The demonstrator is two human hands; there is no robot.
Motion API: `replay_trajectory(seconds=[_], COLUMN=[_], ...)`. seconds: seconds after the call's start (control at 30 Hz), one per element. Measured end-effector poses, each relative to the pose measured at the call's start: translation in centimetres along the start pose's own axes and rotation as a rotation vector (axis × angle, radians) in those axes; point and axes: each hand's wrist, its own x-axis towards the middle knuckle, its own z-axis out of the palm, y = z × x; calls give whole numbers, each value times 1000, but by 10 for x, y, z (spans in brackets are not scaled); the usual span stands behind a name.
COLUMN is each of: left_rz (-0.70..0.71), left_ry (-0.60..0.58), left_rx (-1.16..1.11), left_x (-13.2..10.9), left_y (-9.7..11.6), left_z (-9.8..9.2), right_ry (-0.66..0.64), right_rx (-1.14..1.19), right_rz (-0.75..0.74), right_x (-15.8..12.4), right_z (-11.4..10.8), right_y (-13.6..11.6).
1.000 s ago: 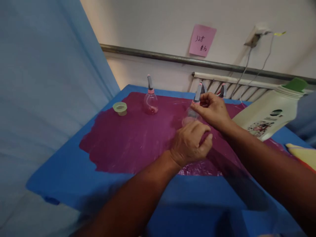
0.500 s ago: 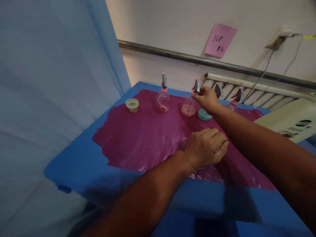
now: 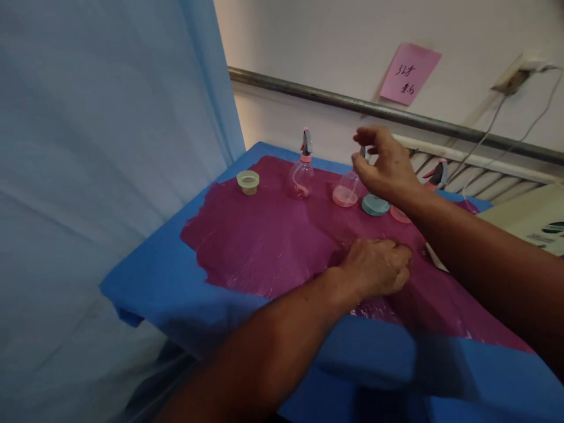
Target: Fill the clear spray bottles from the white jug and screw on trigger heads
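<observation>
My right hand [image 3: 385,164] is raised with thumb and fingers apart. It holds nothing and partly covers a clear spray bottle [image 3: 346,194] with pink liquid and a grey trigger head. Lower down, my left hand [image 3: 379,264] is closed in a fist against the magenta plastic sheet [image 3: 264,241]; the inside of the fist is hidden. A teal-bottomed bottle [image 3: 375,205] and a pink-bottomed bottle [image 3: 400,214] stand to the right, partly behind my right hand and forearm. Another clear spray bottle [image 3: 301,179] with a little red liquid stands upright further left.
A small pale-green cup [image 3: 248,183] sits at the sheet's left. The sheet lies over a blue-covered table [image 3: 152,276]. A blue curtain [image 3: 110,117] hangs left. Behind are a metal pipe [image 3: 308,91] and a radiator [image 3: 476,158]; a pale printed package [image 3: 529,217] is at right.
My right hand has let go of the pink-liquid spray bottle's neck, and its fingers have spread and lifted. My left fist stays low on the sheet. The view has shifted slightly left.
</observation>
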Motion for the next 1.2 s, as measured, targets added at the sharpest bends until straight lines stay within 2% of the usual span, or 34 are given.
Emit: replay_trajectory(seconds=[0.13, 0.33, 0.47, 0.57, 0.67, 0.73, 0.8, 0.9, 1.0, 1.13, 1.2], left_rz=[-4, -3, 15, 21, 46, 80, 127, 225, 299, 190, 160], left_ry=[-18, -125, -222, -221, -239, -225, -150, 41, 276, 580, 660], left_rx=[2, -9, 5, 27, 23, 21, 38, 45, -23, -166, -199], left_x=[0, 0, 2, 2, 0, -2, -5, -8, -7, -3, 0], left_y=[0, -3, -2, -2, -2, -1, -1, 0, -1, -10, -18], left_z=[0, -10, -17, -20, -19, -15, -10, -5, -11, -25, -27], right_ry=[-178, -241, -260, -232, -238, -251, -238, -199, -157, -60, -15], right_rx=[127, 164, 219, 227, 288, 326, 318, 328, 411, 520, 589], right_rz=[69, 341, 323, 281, 192, 101, 32, 57, 181, 333, 370], right_x=[23, 53, 63, 59, 44, 28, 9, -25, -58, -95, -110], right_z=[35, 96, 122, 126, 109, 84, 51, 1, -37, -66, -72], right_y=[-12, -13, -22, -31, -43, -49, -52, -47, -34, -19, -15])
